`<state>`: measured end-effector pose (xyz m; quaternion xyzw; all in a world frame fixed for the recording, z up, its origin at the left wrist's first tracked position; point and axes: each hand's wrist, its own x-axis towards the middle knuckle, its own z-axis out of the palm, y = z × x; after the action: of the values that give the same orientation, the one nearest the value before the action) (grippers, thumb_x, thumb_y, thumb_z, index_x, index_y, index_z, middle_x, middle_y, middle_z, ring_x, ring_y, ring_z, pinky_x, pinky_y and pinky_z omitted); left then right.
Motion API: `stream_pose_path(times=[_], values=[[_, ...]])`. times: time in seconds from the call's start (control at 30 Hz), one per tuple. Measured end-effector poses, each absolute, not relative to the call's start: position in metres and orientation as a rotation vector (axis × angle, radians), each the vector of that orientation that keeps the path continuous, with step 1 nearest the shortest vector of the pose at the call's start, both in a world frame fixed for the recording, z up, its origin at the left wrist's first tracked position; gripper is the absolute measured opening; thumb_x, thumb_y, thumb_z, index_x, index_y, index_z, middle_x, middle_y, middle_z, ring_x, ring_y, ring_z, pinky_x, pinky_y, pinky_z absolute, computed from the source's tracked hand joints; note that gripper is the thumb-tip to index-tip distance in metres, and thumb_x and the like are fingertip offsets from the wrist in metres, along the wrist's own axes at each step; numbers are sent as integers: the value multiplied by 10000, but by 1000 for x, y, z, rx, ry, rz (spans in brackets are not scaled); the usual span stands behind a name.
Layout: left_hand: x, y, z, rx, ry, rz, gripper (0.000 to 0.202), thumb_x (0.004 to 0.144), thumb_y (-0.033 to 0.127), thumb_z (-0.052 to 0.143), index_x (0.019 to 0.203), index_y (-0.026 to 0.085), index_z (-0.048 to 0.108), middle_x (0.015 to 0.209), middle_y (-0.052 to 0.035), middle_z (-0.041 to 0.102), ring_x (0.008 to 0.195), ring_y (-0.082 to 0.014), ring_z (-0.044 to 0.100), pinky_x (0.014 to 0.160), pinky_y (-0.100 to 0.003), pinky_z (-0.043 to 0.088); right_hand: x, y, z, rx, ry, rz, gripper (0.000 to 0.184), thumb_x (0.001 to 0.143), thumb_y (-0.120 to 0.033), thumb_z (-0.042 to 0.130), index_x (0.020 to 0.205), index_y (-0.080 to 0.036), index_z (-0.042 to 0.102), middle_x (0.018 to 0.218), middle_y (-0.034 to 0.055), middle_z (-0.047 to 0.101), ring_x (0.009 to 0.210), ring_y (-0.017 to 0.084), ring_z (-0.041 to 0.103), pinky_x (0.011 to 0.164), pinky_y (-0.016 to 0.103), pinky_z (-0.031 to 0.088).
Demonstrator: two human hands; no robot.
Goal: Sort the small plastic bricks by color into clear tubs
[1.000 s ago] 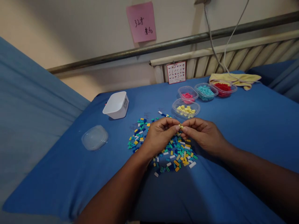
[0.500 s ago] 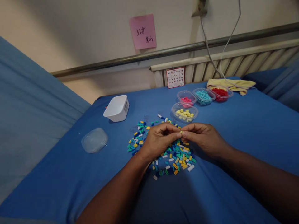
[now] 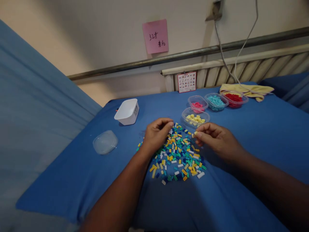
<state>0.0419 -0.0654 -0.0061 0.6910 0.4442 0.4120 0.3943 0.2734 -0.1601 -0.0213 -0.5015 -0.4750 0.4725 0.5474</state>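
A heap of small bricks (image 3: 180, 154) in yellow, blue, green and white lies on the blue cloth. My right hand (image 3: 214, 140) pinches a pale yellow brick (image 3: 195, 133) just in front of the clear tub of yellow bricks (image 3: 195, 116). My left hand (image 3: 156, 133) hovers over the left edge of the heap with its fingers curled; whether it holds anything is hidden.
Three more clear tubs stand behind: pink bricks (image 3: 198, 102), turquoise bricks (image 3: 216, 100), red bricks (image 3: 235, 97). A white box (image 3: 127, 111) and a clear lid (image 3: 105, 141) lie at the left. A yellow cloth (image 3: 248, 88) and cables sit at the back right.
My hands, joined around one yellow piece before, have parted. The right one has carried the piece towards the yellow tub; the left has drawn back over the heap.
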Motion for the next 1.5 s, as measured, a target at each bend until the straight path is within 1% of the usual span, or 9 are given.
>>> stream_pose_path(times=[0.23,0.4,0.67,0.83,0.97,1.17,1.33,1.43,1.5], values=[[39,-36,-18,2505,1310,564,302,1058,261,605,1234,222,847,1189,-115,801,1178,-268,713,1076,-393,540,308,-130,-21,-1332,-1003,887,422,821,-547,897,1056,-209,804,906,83,835,770,236,782,719,380,664],[58,-41,-8,2716,1388,186,321,1056,243,558,1131,218,869,1206,-139,798,1185,-312,709,1075,-430,525,305,-139,-35,-1344,-1138,774,343,933,-527,790,1087,-222,815,935,77,847,763,244,785,674,369,649],[43,-45,-2,2525,1364,384,165,956,191,672,1038,212,813,1081,-105,810,1040,-283,729,963,-395,547,293,-155,-59,-1349,-1646,656,252,1052,-437,655,1128,-262,820,909,31,830,795,250,775,729,381,610],[44,-55,-11,1981,1230,696,113,907,219,741,1011,194,776,937,-43,775,833,-184,697,791,-307,537,286,-158,-62,-1293,-1668,683,240,1044,-432,689,1187,-274,801,1036,49,849,913,276,800,825,427,639],[65,-77,-17,1439,962,799,308,781,330,907,992,163,757,861,-14,736,750,-129,670,734,-260,520,276,-161,-57,-1198,-1661,685,276,989,-373,772,1247,-275,764,1065,49,829,904,252,787,834,419,645],[82,-98,-17,1266,884,742,484,682,407,1001,1006,150,749,805,1,725,683,-106,660,716,-254,537,273,-162,-48,-1195,-1697,521,108,1014,-331,739,1094,-258,747,956,35,790,849,222,747,791,377,601],[69,-86,-15,1585,990,772,321,884,396,849,1093,158,794,904,-47,794,806,-171,734,772,-286,565,274,-162,-45,-1266,-1748,499,101,1017,-296,680,1085,-247,736,892,20,767,789,209,728,729,342,553],[57,-62,-7,2101,1186,815,234,1026,311,652,1098,187,838,1094,-91,831,1034,-241,762,968,-371,574,275,-159,-46,-1327,-1727,572,131,999,-258,648,1104,-238,724,875,16,774,743,203,727,686,325,535],[55,-43,-1,2465,1231,670,315,1041,258,611,1257,191,830,1238,-127,812,1177,-288,734,1072,-424,545,276,-157,-47,-1318,-1715,608,155,991,-238,630,1116,-238,722,875,15,778,731,197,726,676,315,527]])
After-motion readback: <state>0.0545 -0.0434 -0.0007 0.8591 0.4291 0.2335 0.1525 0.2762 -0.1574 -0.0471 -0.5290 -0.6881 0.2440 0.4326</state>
